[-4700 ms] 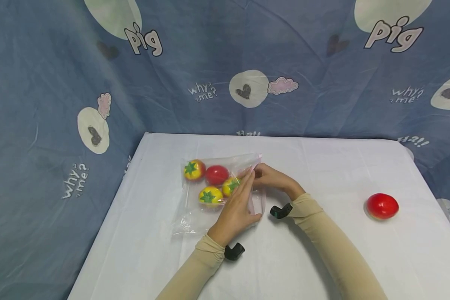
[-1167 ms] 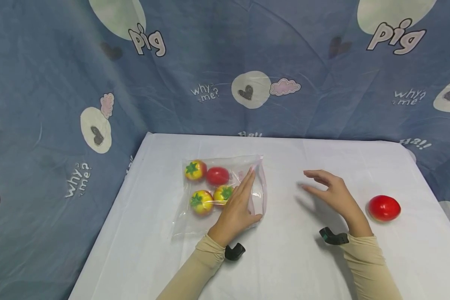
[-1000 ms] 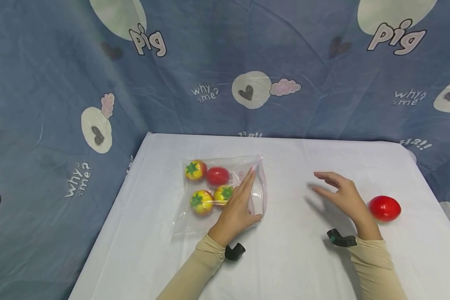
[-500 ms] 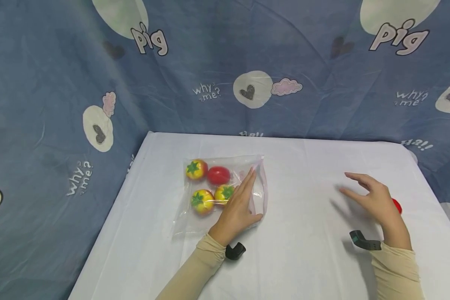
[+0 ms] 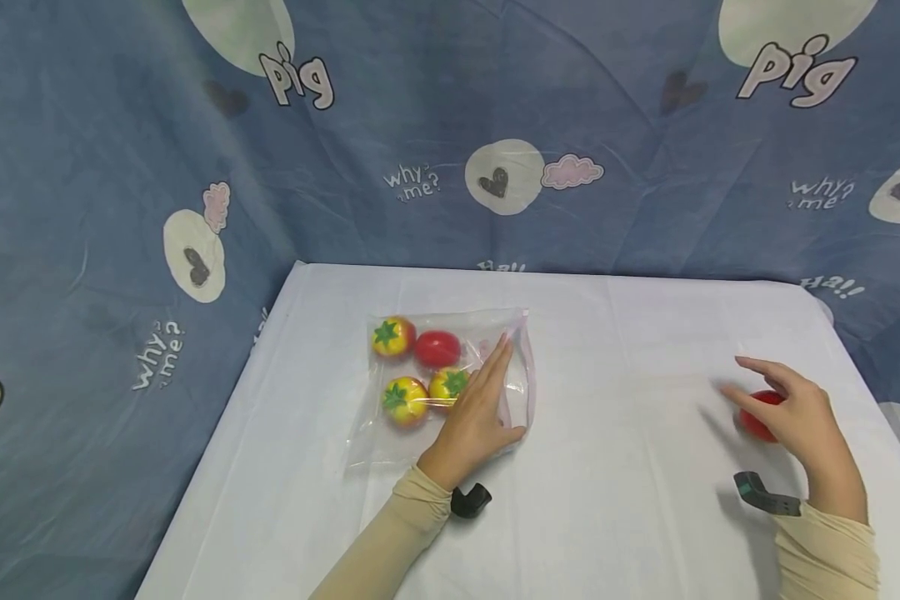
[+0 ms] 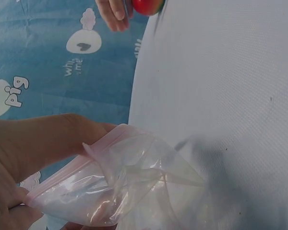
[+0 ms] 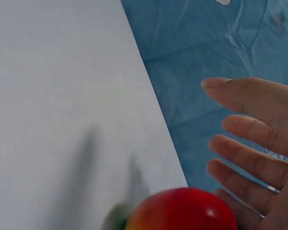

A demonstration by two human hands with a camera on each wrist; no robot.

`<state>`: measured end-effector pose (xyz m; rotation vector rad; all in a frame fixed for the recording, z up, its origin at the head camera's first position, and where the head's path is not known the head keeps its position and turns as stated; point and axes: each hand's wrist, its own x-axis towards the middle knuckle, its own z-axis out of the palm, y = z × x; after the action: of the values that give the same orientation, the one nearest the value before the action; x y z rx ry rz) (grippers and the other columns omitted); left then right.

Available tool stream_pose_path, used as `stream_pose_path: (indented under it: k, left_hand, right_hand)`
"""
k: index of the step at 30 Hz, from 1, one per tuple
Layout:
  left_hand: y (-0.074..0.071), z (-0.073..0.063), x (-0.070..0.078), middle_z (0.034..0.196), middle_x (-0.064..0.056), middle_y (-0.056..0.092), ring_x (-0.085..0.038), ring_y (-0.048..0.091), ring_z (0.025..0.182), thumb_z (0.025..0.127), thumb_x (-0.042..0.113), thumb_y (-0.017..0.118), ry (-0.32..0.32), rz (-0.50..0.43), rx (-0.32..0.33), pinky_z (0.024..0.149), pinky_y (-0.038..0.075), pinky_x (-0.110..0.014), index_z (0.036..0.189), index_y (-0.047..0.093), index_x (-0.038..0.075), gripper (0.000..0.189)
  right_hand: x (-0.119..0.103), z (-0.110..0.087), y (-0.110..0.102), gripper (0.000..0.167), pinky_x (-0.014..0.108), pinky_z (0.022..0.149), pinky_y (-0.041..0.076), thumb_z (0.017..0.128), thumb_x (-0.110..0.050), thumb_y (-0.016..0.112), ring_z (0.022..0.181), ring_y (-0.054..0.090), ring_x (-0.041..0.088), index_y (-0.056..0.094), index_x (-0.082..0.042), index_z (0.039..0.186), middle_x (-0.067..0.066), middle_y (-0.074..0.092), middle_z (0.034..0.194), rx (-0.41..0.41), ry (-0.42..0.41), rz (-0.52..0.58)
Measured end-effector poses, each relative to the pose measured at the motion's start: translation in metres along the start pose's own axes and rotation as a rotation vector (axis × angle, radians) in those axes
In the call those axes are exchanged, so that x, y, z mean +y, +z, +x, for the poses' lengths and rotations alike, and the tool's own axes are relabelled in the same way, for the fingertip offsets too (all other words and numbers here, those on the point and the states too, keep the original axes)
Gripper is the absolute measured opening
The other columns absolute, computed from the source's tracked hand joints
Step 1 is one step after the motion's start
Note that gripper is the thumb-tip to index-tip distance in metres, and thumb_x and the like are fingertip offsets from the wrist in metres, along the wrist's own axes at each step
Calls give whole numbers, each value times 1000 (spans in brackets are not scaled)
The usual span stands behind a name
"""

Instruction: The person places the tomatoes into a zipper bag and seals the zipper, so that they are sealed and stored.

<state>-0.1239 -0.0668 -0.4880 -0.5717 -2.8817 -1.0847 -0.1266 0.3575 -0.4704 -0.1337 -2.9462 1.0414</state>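
Note:
A clear zip-lock bag [image 5: 375, 433] with a pink edge lies left of centre, several red and yellow toy tomatoes [image 5: 405, 402] inside it, some with green star-shaped tops. My left hand [image 5: 468, 417] holds the bag near its mouth. In the left wrist view the pink zip edge [image 6: 67, 177] runs between the thumb and the other fingers, and the film is lifted. My right hand [image 5: 802, 412] hovers at a loose red toy tomato [image 5: 756, 423] on the right, thumb and fingers spread apart. In the right wrist view this tomato [image 7: 182, 211] sits just below the spread fingers.
A white cloth [image 5: 622, 500] covers the table. Blue printed fabric [image 5: 390, 100] hangs behind and at the left. A black wrist device [image 5: 471, 502] shows at my left wrist and another device [image 5: 765, 495] at my right.
My right hand has left the bag and moved right to the loose tomato. One tomato inside the bag has shifted slightly toward the front left. My left hand stays at the bag's mouth.

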Motion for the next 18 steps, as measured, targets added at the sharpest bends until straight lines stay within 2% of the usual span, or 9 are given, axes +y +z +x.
stream_pose_path:
  k: [4, 8, 13, 18]
  left_hand:
    - [0, 0, 0, 176, 5, 11, -26, 31, 157, 69, 15, 96, 0, -3, 2, 128, 32, -46, 167, 13, 15, 129]
    - [0, 0, 0, 176, 6, 10, -25, 30, 158, 69, 15, 96, -2, -2, 0, 128, 31, -45, 167, 13, 15, 128]
    - [0, 0, 0, 176, 6, 11, -27, 31, 157, 69, 16, 96, -7, 2, 1, 128, 32, -45, 167, 14, 14, 128]
    - [0, 0, 0, 176, 5, 10, -26, 30, 158, 69, 16, 96, -14, 7, -1, 128, 32, -46, 168, 12, 16, 129]
  right_hand:
    - [7, -4, -9, 73, 81, 103, 36, 97, -42, 70, 135, 37, 69, 45, -4, 154, 38, 36, 157, -3, 94, -19]
    - [19, -8, -17, 81, 80, 98, 41, 97, -48, 66, 129, 37, 69, 37, 0, 157, 42, 30, 157, -60, 186, -89]
    - [34, -16, -19, 89, 74, 90, 52, 95, -50, 68, 121, 39, 67, 33, 5, 156, 46, 32, 150, -115, 224, -95]
    - [40, -25, -9, 90, 74, 91, 51, 93, -44, 74, 126, 38, 65, 32, 4, 157, 45, 34, 149, -68, 214, -55]
